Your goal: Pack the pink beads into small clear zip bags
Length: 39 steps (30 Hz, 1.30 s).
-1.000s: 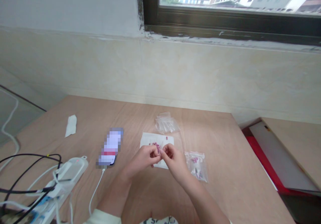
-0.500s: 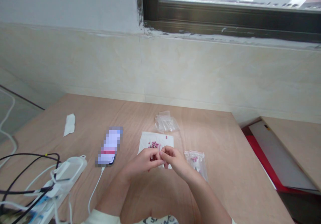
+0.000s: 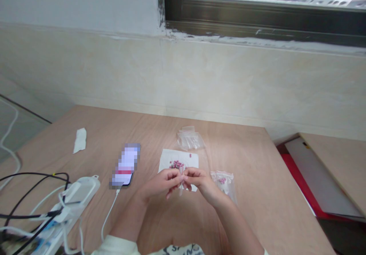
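While the hands meet above a white paper sheet [image 3: 167, 156], the left hand [image 3: 160, 184] and right hand [image 3: 200, 180] pinch a thin translucent piece [image 3: 180, 189] between their pressed fingertips; its exact form is hard to make out. Pink beads [image 3: 176, 165] lie on the sheet just ahead of the grip. Right of the grip, a clear zip bag [image 3: 225, 182] contains more pink beads. Farther ahead, clear plastic bags [image 3: 190, 138] lie stacked, with no visible contents. Left of the grip, a phone [image 3: 126, 165] lies pixelated on the wooden table [image 3: 243, 171], and a window [image 3: 257, 7] stands beyond it.
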### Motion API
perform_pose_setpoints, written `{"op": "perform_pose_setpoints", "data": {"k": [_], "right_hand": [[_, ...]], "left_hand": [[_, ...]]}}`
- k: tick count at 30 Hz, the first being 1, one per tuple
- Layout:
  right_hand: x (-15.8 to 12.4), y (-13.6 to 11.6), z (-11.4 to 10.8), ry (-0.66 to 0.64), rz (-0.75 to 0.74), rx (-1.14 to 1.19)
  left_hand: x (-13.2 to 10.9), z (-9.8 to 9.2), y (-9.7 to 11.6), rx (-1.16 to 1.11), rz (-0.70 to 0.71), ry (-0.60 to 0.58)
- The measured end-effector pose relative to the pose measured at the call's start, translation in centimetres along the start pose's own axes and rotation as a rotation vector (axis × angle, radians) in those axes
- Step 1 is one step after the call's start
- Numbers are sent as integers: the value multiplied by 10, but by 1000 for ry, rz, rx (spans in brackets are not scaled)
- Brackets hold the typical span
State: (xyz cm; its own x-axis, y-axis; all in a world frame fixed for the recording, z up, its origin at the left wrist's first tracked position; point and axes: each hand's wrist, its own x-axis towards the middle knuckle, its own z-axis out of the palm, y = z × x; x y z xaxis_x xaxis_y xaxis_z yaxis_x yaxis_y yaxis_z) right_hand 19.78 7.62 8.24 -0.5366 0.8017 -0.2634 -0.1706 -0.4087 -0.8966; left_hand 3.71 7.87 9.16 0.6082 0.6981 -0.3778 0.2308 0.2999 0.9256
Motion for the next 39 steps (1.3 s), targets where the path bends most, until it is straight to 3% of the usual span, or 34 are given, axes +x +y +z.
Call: {"op": "perform_pose_setpoints", "data": {"k": [8,13,17,23,27,29,32,34,36,39], "right_hand": [[0,2,7,86,53,-68],[1,7,6,377,38,-389],[-6,5,5,557,-13,-664],[-7,7,21,301,100,-431],[1,13,13,421,81,-276],[5,14,4,416,49,-132],[10,15,-5,235,78,112],[14,19,-6,131,104,202],[18,25,-5,132,105,216],[23,34,-2,239,93,158]], "left_hand": [[1,3,6,120,-26,31],[3,-1,0,357,91,279],[2,-2,0,474,111,332],[-1,19,18,564,201,323],[-11,18,20,532,190,335],[-17,9,12,419,127,414],[-24,-5,-9,205,34,565],[-27,-11,-24,49,-2,454],[-28,-14,-36,-68,-26,341],[-28,-15,-48,-131,-26,367]]}}
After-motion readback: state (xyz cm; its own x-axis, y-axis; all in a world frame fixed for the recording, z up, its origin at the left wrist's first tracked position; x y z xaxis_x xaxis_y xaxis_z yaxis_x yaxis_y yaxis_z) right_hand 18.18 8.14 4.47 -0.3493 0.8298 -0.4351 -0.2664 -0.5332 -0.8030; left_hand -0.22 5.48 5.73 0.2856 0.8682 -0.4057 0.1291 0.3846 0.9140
